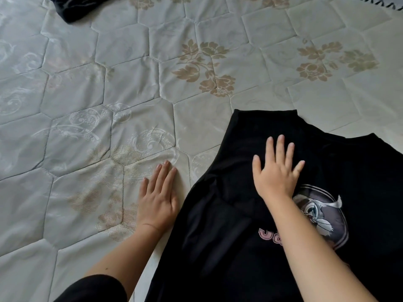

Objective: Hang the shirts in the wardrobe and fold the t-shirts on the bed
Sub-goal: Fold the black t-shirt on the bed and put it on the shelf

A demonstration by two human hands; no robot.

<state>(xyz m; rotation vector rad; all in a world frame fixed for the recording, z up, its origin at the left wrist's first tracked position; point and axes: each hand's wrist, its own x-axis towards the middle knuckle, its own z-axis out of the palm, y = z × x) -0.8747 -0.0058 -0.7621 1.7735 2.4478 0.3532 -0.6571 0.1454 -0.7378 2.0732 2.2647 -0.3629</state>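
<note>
A black t-shirt with a grey cartoon print and pink letters lies on the bed, print side up, at the lower right. Its left side looks folded inward. My right hand lies flat on the shirt near its upper part, fingers spread and straight. My left hand rests flat on the mattress just left of the shirt's edge, fingers straight and close together, apart from the cloth.
Another dark garment lies at the top left of the bed. A dark fringed cloth edge shows at the top right corner. The quilted mattress surface with floral patterns fills the rest of the view.
</note>
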